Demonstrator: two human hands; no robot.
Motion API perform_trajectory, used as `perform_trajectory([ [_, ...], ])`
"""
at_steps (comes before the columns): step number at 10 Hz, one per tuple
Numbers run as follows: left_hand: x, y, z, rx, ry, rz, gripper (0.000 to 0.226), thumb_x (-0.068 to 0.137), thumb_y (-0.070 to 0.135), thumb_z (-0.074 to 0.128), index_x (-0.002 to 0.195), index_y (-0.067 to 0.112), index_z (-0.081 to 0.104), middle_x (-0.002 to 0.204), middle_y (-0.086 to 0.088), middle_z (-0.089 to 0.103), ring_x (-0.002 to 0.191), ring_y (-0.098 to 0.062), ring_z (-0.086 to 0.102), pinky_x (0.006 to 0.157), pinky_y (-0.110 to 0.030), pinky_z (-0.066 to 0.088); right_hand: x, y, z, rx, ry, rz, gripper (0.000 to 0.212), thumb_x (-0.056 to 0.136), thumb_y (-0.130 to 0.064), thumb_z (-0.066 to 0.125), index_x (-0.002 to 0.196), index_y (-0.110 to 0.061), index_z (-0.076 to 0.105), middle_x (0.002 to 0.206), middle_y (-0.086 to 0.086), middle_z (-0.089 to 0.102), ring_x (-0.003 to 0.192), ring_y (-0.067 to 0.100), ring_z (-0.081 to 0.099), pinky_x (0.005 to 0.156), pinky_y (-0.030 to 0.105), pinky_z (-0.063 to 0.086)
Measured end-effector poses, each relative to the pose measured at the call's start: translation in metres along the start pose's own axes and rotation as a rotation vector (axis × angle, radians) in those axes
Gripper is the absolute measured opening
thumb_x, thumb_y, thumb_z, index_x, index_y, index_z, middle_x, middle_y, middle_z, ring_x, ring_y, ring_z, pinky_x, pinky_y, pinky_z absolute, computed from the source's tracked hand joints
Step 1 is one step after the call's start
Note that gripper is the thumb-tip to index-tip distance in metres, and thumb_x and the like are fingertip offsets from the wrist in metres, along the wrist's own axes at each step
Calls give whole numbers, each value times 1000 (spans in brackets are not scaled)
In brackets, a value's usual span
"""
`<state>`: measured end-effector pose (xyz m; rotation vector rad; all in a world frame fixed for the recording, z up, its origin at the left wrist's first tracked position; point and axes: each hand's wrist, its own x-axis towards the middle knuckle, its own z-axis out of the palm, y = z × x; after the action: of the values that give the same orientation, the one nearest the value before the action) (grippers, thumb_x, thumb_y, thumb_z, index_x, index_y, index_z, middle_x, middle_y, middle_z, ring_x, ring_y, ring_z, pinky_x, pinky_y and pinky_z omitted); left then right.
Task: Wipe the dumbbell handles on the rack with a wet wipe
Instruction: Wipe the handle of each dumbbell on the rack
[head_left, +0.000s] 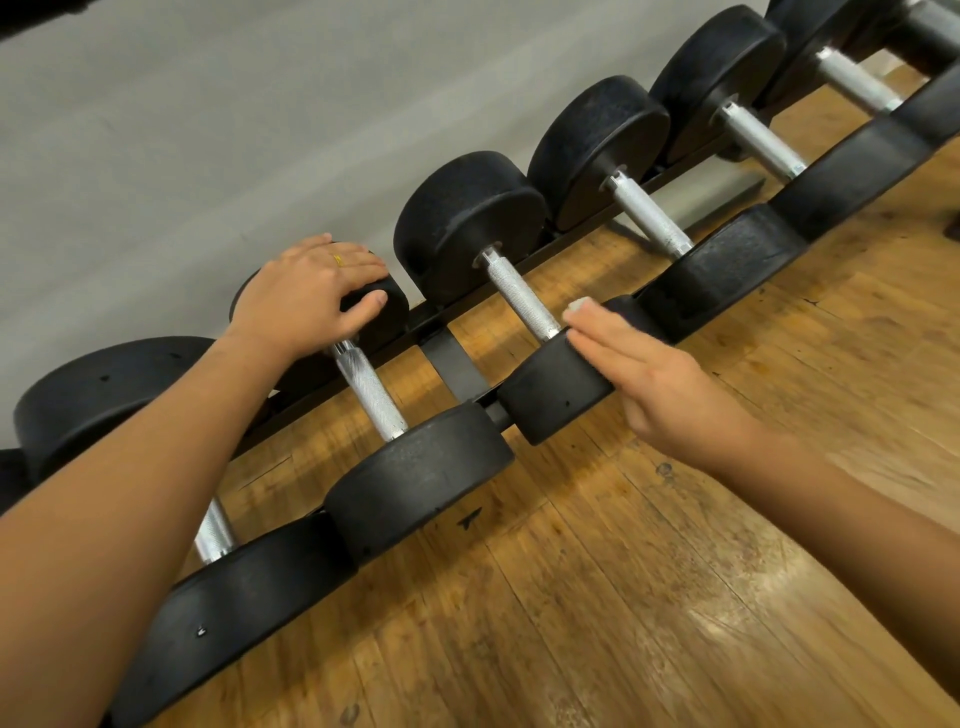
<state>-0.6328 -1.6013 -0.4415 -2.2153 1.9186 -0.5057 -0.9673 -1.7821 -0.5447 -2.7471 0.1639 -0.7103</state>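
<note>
no text i can read, no numbers on my dumbbells, no label on the rack
</note>
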Motion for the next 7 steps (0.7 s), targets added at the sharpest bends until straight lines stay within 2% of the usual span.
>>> perform_trajectory([
  [1,0,0,-1,-4,-1,-1,54,101,48,39,130,14,70,132,-7,70,127,-26,62,116,-47,36,-2,-21,11,-48,-95,-161,70,79,11,35,147,2,44,156,16,39,149,28,31,120,47,30],
  [2,0,1,-1,-8,5,-6,54,101,48,39,131,14,69,132,-6,70,127,-26,62,116,-46,36,1,-13,1,-79,-85,-130,70,77,10,39,146,1,45,156,16,40,147,29,35,114,49,40],
  [3,1,2,-2,-5,3,-8,53,101,47,40,131,14,69,132,-6,70,127,-26,62,116,-46,35,6,-8,-5,-70,-28,4,62,84,7,40,146,2,46,155,17,41,147,31,34,113,52,41],
  [4,0,3,-4,-8,8,-8,52,101,46,40,130,14,70,132,-6,70,127,-26,62,116,-46,36,4,-30,10,-148,-53,-129,57,83,8,42,139,5,53,149,18,48,145,33,38,119,52,30],
  [5,-1,4,-6,-6,6,-14,53,101,47,39,130,14,70,132,-6,70,126,-26,62,116,-46,36,2,-38,14,-244,-125,-228,65,77,6,47,141,0,52,151,14,47,146,28,37,123,48,19],
  [6,-1,4,-5,3,3,-12,53,101,46,39,129,14,70,132,-6,70,126,-26,62,116,-46,36,6,-32,6,-259,-70,-86,71,77,8,47,148,-2,45,155,13,42,148,27,33,122,50,16],
  [7,-2,3,-4,-3,1,-15,52,102,47,40,131,15,70,133,-6,69,126,-26,62,117,-46,35,4,-47,16,-320,-74,-63,68,82,5,51,149,0,41,158,16,36,151,31,24,124,50,11],
])
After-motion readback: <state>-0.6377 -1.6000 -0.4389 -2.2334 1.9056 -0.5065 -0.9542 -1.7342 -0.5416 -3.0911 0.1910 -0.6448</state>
